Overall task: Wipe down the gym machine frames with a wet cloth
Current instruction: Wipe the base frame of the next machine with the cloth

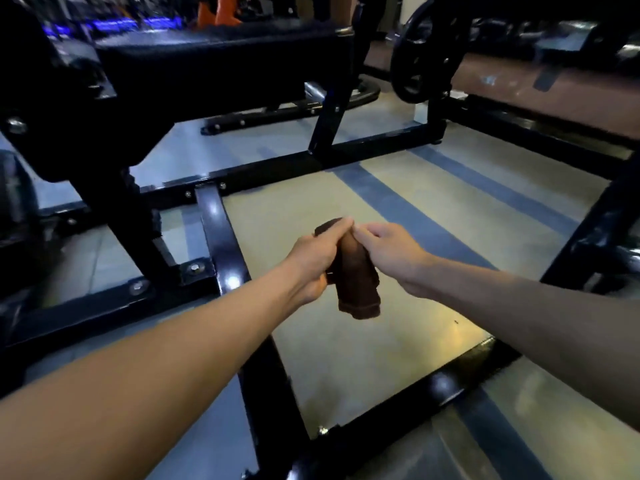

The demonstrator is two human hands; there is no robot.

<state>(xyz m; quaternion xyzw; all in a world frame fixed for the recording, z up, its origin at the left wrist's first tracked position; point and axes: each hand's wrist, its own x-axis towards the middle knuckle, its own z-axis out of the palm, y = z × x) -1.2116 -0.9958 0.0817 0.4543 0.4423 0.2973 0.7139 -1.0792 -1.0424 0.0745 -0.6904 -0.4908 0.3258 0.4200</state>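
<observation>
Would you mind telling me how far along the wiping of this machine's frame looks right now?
Nothing shows for certain as wiped; the glossy black floor frame gleams, but that may only be reflection. In hand: the left hand grips a folded brown cloth while the right hand pinches its top, held above the floor and touching no bar. Left to do: apparently the frame bars, including the near crossbar.
</observation>
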